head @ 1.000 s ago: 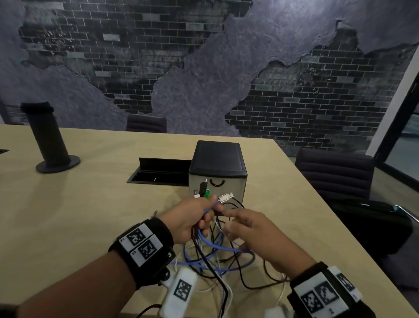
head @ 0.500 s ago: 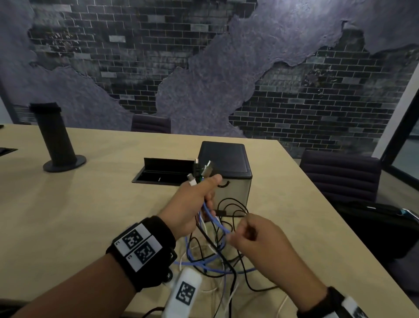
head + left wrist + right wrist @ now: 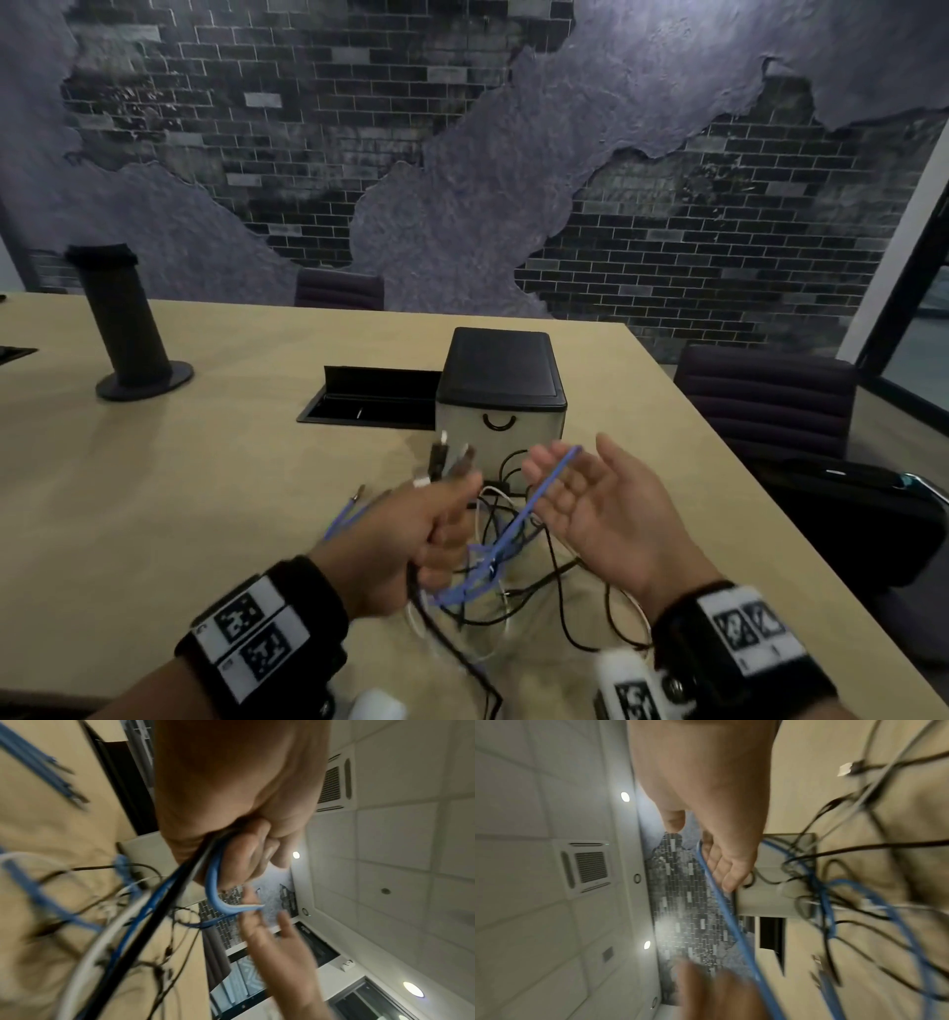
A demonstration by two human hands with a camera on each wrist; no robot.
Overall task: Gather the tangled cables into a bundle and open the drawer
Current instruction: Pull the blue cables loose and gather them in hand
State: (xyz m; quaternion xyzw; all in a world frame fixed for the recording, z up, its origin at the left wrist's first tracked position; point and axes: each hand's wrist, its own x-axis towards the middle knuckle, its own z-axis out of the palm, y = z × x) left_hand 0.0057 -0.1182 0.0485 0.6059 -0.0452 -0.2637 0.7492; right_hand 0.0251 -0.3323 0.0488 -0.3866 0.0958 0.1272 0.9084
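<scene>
Cables [image 3: 493,560] gripped by L hand [image 3: 405,539], drawer [image 3: 500,437] closed.

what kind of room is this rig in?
Probably an office meeting room: a long wooden table with a flip-up cable hatch, upholstered chairs around it, and a tiled ceiling with a cassette air-conditioner.

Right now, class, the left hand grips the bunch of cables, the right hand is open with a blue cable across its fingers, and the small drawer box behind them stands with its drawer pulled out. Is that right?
One detail is wrong: the drawer is closed, flush with the box front, as the head view shows. The left hand does grip the cables, and the right hand is open with the blue cable across its fingers.
</scene>
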